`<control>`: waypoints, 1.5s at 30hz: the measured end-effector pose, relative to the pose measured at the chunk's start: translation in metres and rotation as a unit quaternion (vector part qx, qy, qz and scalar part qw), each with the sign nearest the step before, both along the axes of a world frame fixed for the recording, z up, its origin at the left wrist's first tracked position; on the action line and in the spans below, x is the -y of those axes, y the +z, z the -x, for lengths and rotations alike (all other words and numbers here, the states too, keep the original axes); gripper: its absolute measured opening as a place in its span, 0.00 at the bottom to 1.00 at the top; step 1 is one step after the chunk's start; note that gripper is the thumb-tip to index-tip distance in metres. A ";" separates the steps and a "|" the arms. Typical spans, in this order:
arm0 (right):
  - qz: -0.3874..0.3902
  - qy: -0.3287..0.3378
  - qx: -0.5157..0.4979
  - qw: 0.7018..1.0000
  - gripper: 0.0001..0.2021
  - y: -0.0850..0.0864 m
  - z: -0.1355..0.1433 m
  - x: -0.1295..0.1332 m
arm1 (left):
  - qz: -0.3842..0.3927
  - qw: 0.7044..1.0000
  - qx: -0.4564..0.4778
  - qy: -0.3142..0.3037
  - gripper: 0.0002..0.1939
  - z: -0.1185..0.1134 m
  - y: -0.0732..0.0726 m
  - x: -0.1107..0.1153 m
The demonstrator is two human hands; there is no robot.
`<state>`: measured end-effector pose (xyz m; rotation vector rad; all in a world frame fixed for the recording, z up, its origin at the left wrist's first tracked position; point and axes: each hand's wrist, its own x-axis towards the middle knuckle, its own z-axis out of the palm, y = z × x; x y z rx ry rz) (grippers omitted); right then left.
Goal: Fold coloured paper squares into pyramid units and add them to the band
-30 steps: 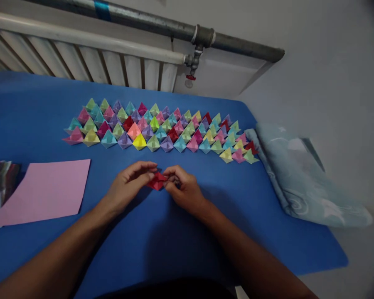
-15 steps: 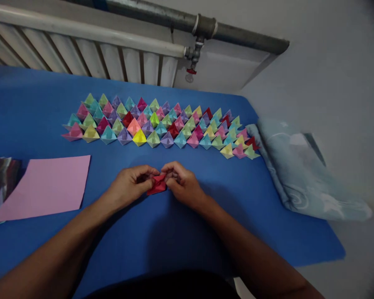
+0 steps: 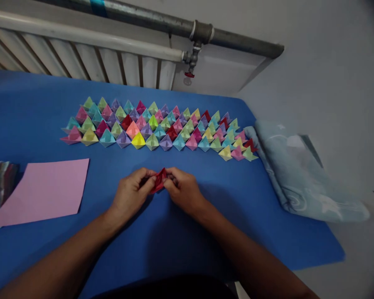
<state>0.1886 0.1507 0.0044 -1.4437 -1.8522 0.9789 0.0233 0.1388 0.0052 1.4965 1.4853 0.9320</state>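
A small red folded paper [image 3: 158, 182] is pinched between both hands, just above the blue surface. Its middle gapes, with a point standing up at the top, much like a little boat. My left hand [image 3: 131, 189] grips its left side between thumb and fingers. On the right side, my right hand [image 3: 182, 187] holds it the same way, the fingers behind partly hidden. Beyond the hands, several rows of coloured paper boats [image 3: 152, 142] stand close together.
A pink paper sheet [image 3: 54, 187] lies at the left, beside a striped bundle [image 3: 1, 182]. A folded pale blue blanket [image 3: 299, 174] rests on the right edge of the blue surface [image 3: 187, 241]. Behind are a white radiator [image 3: 112, 66] and a metal pipe [image 3: 149, 18] with a red-handled valve [image 3: 191, 62].
The red paper was flatter and has been spread apart, its middle now gaping and a point raised. Both hands stay close to the same place, fingers slightly shifted. The view has tilted a little.
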 end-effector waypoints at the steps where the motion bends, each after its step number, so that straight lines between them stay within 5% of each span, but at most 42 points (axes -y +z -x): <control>1: -0.008 0.006 0.007 1.000 0.06 0.000 0.000 -0.001 | -0.005 1.000 -0.018 -0.003 0.09 0.000 0.000 0.000; 9: -0.057 0.036 0.089 0.994 0.07 -0.001 0.006 0.001 | -0.086 0.992 -0.089 -0.035 0.10 -0.003 0.001 0.000; 17: -0.076 0.052 0.102 0.991 0.09 -0.003 0.009 0.001 | -0.023 0.998 -0.064 -0.020 0.09 -0.002 -0.003 -0.003; 38: -0.104 0.057 0.151 0.981 0.08 -0.008 0.008 -0.002 | -0.055 0.996 -0.062 -0.024 0.09 -0.002 -0.006 -0.002; 45: -0.096 0.022 0.052 0.994 0.05 -0.010 0.006 -0.006 | 0.046 0.998 0.025 -0.030 0.12 -0.003 -0.004 -0.006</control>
